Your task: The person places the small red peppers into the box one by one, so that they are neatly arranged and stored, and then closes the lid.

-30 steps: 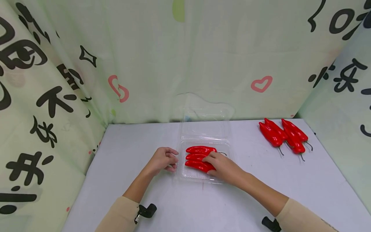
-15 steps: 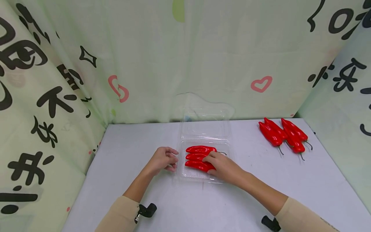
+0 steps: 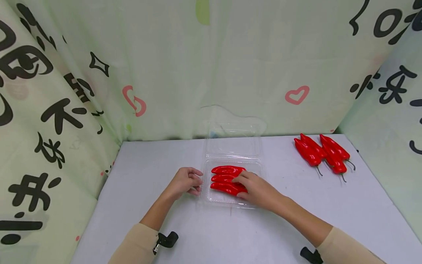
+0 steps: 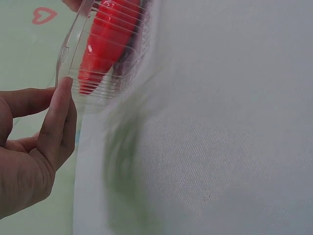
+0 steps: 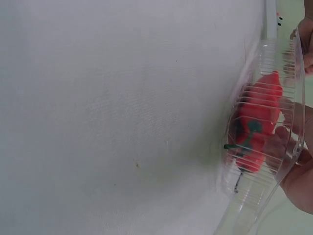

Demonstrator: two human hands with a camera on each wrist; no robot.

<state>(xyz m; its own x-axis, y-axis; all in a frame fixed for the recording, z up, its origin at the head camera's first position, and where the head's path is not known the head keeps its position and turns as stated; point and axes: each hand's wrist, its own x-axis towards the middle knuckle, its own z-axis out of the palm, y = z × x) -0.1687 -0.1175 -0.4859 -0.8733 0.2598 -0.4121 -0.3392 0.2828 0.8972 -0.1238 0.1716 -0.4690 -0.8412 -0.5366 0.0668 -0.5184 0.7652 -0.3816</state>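
Note:
A clear plastic clamshell box (image 3: pixel 212 201) lies on the table with its lid (image 3: pixel 230 146) raised at the back. Three glossy red peppers lie side by side in its base: a back pepper (image 3: pixel 227 170), a middle pepper (image 3: pixel 221 178) and a front pepper (image 3: pixel 225 188). My left hand (image 3: pixel 187 181) pinches the box's left rim between thumb and fingers, as the left wrist view shows. Inside the box, my right hand (image 3: pixel 258 189) holds the front pepper near its stem end, thumb on the near side and fingers beyond. The hand and the box wall hide part of that grip.
Several more red peppers (image 3: pixel 333 156) lie grouped at the back right of the white table (image 3: pixel 158 161). A printed curtain (image 3: pixel 174 73) hangs right behind the table and along both sides. The raised lid reaches up in front of it.
My right hand has shifted slightly to the right over the peppers, uncovering more of the front one. The peppers, the box and my left hand stay in place.

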